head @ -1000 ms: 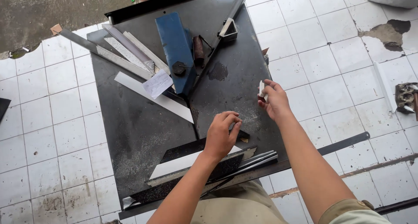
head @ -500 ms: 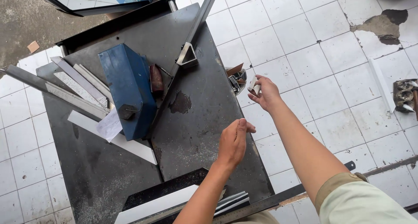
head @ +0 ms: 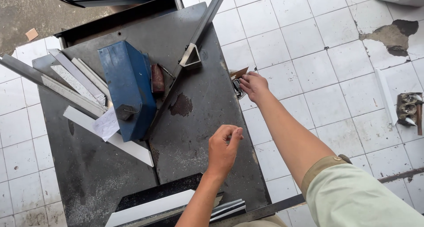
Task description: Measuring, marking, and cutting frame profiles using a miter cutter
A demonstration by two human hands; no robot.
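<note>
Since the earlier frame the right hand (head: 253,86) is seen carried further out to the right edge of the dark metal table (head: 207,121), while the left hand (head: 223,150) is lifted a little higher above the tabletop. The right hand is now laid, fingers curled downward, on a small metal fitting (head: 239,86) fixed at the table's edge, just below a brown wedge-shaped scrap (head: 239,72); whether the fitting is actually gripped cannot be told, since the fingers cover most of it. The left hand is held loosely closed above the bare middle of the table, thumb and fingertips drawn together, and nothing can be made out between them. A blue metal housing (head: 128,88) is seen standing on the left half of the table, with a grey angled guide rail (head: 201,30) running diagonally from the top edge to a triangular end piece beside it. Several aluminium strips (head: 73,83) are laid fanned out to the left of the housing, and a white strip (head: 132,147) with a slip of paper (head: 106,125) on it lies just below. More white and dark profiles (head: 154,207) are stacked at the near edge, under the left forearm. White floor tiles (head: 309,55) surround the table.
</note>
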